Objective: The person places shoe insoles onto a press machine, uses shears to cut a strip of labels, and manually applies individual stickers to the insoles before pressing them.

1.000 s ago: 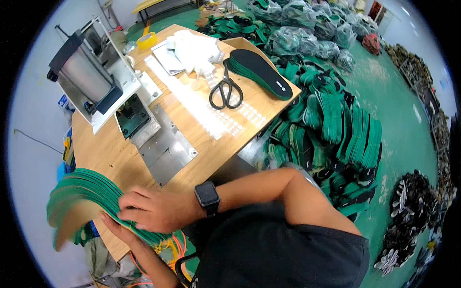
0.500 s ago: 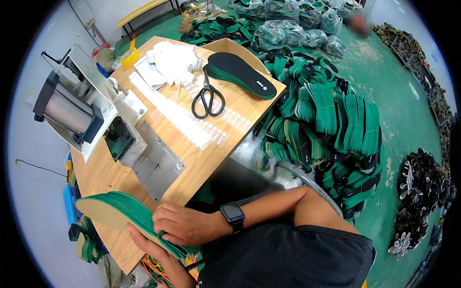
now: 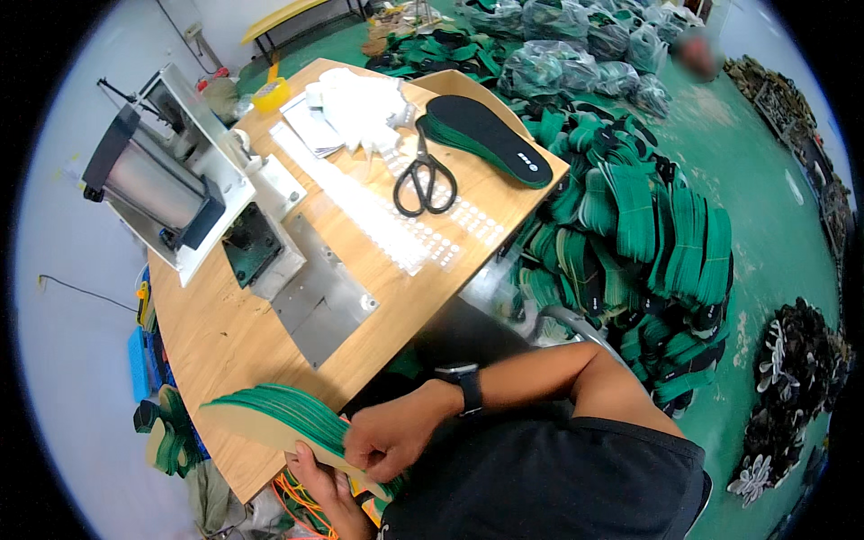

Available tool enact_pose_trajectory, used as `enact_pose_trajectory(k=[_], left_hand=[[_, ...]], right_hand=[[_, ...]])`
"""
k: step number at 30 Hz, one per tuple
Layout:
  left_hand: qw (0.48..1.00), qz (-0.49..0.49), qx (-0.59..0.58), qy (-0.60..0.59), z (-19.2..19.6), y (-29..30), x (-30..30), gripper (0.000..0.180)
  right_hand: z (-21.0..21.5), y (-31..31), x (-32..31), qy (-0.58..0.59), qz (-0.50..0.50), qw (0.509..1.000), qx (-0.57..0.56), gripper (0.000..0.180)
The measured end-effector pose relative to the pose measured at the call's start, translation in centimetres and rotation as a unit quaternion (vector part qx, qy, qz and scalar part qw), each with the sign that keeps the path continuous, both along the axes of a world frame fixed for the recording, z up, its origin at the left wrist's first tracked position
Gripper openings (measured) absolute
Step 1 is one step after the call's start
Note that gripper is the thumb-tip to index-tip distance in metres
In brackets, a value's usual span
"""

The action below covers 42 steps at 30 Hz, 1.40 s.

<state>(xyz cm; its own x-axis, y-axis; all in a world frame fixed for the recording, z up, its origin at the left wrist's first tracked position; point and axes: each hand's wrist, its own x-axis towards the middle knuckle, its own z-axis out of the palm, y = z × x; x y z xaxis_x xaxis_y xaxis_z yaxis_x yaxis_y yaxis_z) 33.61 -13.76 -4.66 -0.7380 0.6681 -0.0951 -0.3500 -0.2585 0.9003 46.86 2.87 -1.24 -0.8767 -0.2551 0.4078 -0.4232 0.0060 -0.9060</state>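
- Grasping a stack of green-edged insoles (image 3: 286, 407), the left hand (image 3: 326, 490) comes up from below; its thumb presses against the pale beige face of the outermost insole;
- the stack is held over the near edge of the wooden bench (image 3: 211, 328), tilted, its beige face toward the wearer and its green edges fanned along the top; whether it touches the bench cannot be told;
- the right hand (image 3: 391, 439) has its fingers curled in against the green edges, near the stack's right end; whether they pinch anything cannot be told; a dark smartwatch (image 3: 465, 387) sits on that wrist;
- beyond the stack, a bare metal plate (image 3: 328, 304) lies flat on the bench, beside a press with a silver cylinder (image 3: 160, 184);
- further across are sheets of pale round stickers (image 3: 382, 229), black-handled scissors (image 3: 426, 186), crumpled white material (image 3: 364, 103) and a yellow roll of tape (image 3: 271, 94);
- a second stack of insoles (image 3: 488, 139), black on top, lies at the bench's far right corner, its edge close to the scissors' tip;
- on the green floor (image 3: 760, 247) to the right, many bundles of insoles (image 3: 630, 216) are heaped; filled clear plastic bags (image 3: 549, 67) stand behind them
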Motion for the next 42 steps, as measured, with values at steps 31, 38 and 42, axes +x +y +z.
enact_pose_trajectory(k=[31, 38, 42], left_hand=[[0.974, -0.086, 0.187, -0.098, 1.2, 4.2, -2.6, 0.035], [0.951, -0.025, 0.247, 0.184, 4.6, 0.8, -12.5, 0.110], [0.965, -0.124, 0.099, 0.209, 3.0, 1.0, -16.5, 0.106]], right_hand=[[-0.2, 0.2, -1.1, -0.109, 0.148, 0.935, -0.304, 0.070], [7.5, 5.7, -4.1, 0.045, -0.128, 0.963, 0.234, 0.074], [5.8, 8.0, -4.8, -0.021, -0.236, 0.887, 0.397, 0.065]])
